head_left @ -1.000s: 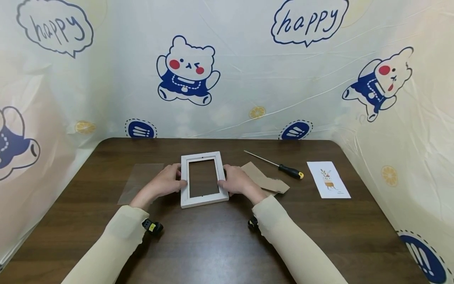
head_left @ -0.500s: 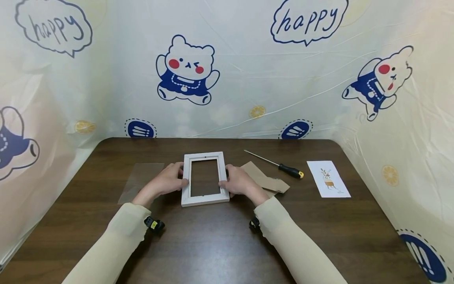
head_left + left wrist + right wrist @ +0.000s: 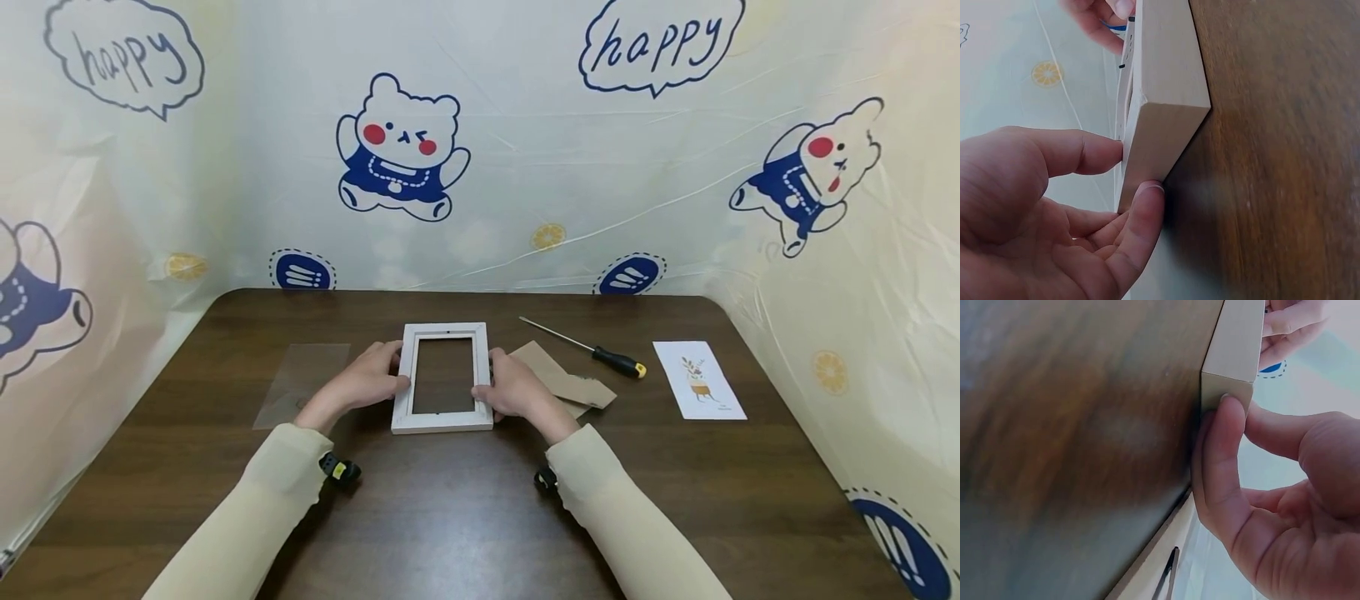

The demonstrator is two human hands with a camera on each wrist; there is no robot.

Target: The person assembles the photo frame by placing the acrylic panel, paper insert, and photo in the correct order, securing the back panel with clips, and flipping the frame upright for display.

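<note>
A white picture frame point(image 3: 442, 423) with an open middle lies on the table before me; small dark tabs show on its inner edge. My left hand point(image 3: 369, 377) grips its left side, thumb on the top face and fingers along the outer edge, as the left wrist view shows with the frame's pale side point(image 3: 1169, 56). On the opposite side my right hand point(image 3: 521, 387) holds the frame the same way; in the right wrist view its fingers point(image 3: 1225, 450) press the outer side. The frame appears to lie flat on the wood.
Left of the frame lies a clear sheet point(image 3: 292, 379). To the right are a torn piece of brown cardboard point(image 3: 558, 375), a screwdriver point(image 3: 618, 362) with a black and yellow handle, and a white card point(image 3: 699, 379) with a plant drawing. A printed curtain point(image 3: 510, 150) stands behind the table.
Both hands have shifted the picture frame slightly to the right and turned it a little, so it now sits straighter. The other things lie as before.
</note>
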